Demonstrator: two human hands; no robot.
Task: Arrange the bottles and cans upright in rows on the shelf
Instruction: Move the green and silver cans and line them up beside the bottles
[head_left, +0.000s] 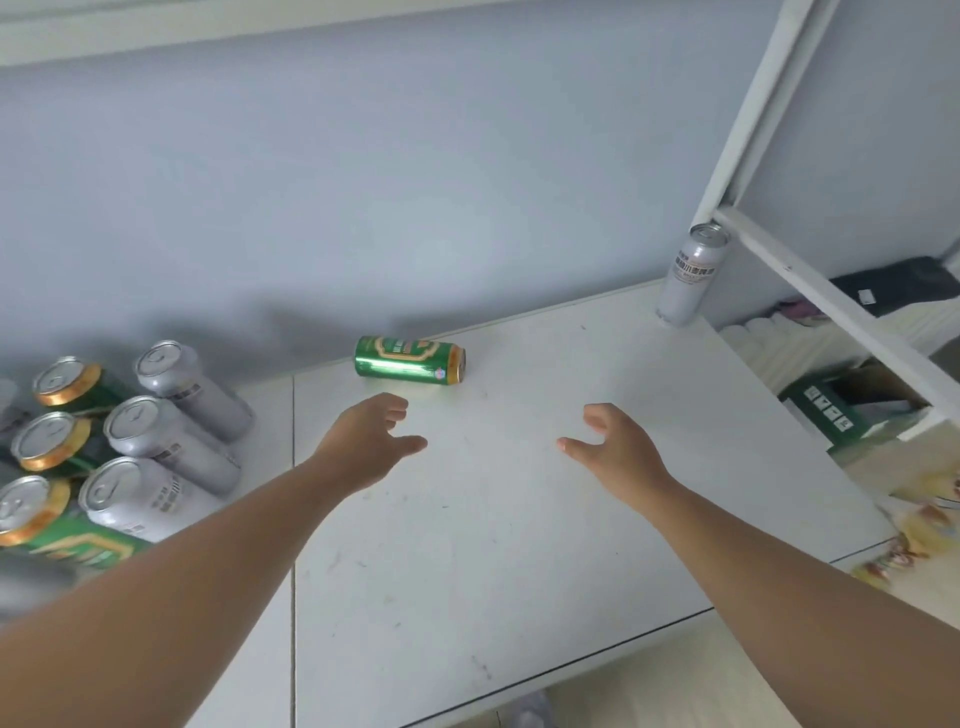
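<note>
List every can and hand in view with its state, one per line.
Green can: on its side on the shelf, untouched.
Silver can: upright, alone in the back right corner.
Can group: green and silver cans upright, clustered at left.
Left hand: open, empty, just short of the green can.
Right hand: open, empty, above the shelf.

No text can be read clearly. Dark characters are printed on the label of the silver can (692, 273) at upper right, too blurred to make out. A gold emblem is seen on the green can (409, 360) lying at centre, its lettering illegible.
</note>
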